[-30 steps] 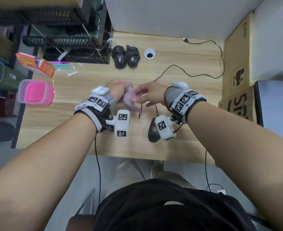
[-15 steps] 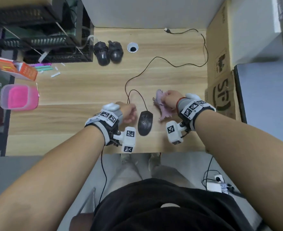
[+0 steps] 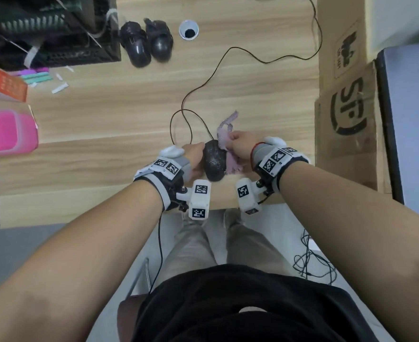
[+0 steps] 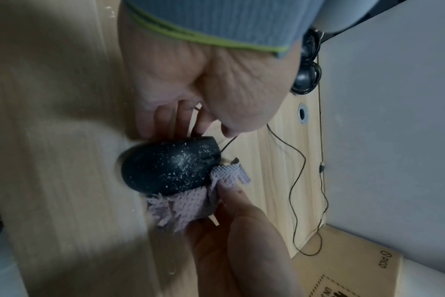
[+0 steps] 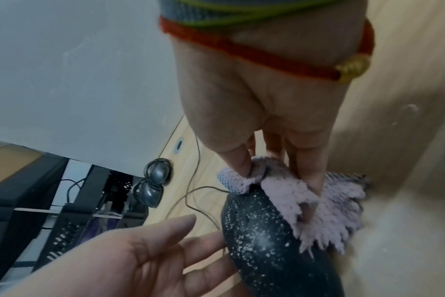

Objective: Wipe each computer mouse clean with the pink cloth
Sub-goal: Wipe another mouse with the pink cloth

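Note:
A black wired mouse, speckled with white dust, lies near the desk's front edge. My right hand pinches the pink cloth and holds it against the mouse's right side. My left hand rests its straight fingers against the mouse's left side, thumb free. Two more black mice sit side by side at the back of the desk.
The mouse's cable loops back across the desk. A pink container and an orange box stand at the left, a black rack at the back left, cardboard boxes at the right. A cable hole is at the back.
A second ago both hands held the cloth above the desk. The right hand then took it to the mouse's right, and now both hands have closed in on the mouse, cloth touching it.

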`<state>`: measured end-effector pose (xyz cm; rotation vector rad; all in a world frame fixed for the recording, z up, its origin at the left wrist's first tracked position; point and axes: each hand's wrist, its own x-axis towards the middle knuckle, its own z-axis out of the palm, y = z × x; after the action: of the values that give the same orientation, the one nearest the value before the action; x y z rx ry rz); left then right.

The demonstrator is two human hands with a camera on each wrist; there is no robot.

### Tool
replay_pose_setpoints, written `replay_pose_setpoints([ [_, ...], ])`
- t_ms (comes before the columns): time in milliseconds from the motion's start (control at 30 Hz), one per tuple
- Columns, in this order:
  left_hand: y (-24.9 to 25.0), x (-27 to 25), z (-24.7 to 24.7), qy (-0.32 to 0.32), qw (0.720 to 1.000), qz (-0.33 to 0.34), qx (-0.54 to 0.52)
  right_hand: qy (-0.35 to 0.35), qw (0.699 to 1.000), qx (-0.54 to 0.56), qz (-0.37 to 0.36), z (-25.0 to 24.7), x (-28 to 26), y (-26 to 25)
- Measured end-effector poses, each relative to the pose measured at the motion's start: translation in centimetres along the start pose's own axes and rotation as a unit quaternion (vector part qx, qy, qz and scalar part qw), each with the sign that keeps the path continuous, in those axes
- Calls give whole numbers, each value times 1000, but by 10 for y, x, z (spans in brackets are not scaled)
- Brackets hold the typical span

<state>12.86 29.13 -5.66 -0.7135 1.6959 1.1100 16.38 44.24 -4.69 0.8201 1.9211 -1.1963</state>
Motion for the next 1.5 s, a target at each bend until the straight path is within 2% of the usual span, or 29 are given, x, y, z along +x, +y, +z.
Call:
replay_pose_setpoints([
  [133,12,10,-17,42,999,7,-20,-4,999,24,-37,-5,1,-23],
  [200,33,-16,-28,49,997,33,-48,19,996,33,-74,-12,-10,-48],
  [300,63,-50,-41,54,991,70,-97,14,989,100,-109,-23,-28,-83],
  [400,87,-68,-59,10,982,84,-172,10,978,145,-152,-31,-46,-115],
  [500,118,-93,-78,-26,970,101,-219,44,965,127,-224,-43,-67,-152],
  [633,149,-130,-96,-63,960,168,-216,75,940,8,-333,-53,-101,-192],
  [767,178,-160,-118,-91,934,239,-251,128,886,-31,-445,-58,-132,-223],
  [833,187,-159,-129,-88,928,249,-262,92,877,-19,-470,-57,-141,-230],
  [933,189,-159,-137,-50,934,238,-263,39,884,-35,-464,-58,-151,-237],
  [1033,190,-169,-133,-64,934,266,-229,115,890,-2,-440,-71,-146,-249],
  [1100,192,-172,-132,-60,929,294,-219,172,877,37,-447,-74,-140,-254],
  [1133,195,-172,-134,-59,927,303,-215,176,873,40,-454,-74,-139,-257],
  [1200,199,-175,-137,-68,926,303,-214,124,876,20,-465,-70,-141,-258],
  [1267,204,-172,-145,-27,926,299,-230,69,881,-55,-466,-67,-146,-258],
  [1333,207,-169,-151,6,916,296,-269,61,879,-122,-458,-67,-148,-257],
  [1433,210,-172,-148,10,915,302,-269,93,885,-30,-455,-73,-145,-258],
  [1500,209,-177,-142,1,918,302,-258,129,878,46,-459,-75,-143,-261],
])
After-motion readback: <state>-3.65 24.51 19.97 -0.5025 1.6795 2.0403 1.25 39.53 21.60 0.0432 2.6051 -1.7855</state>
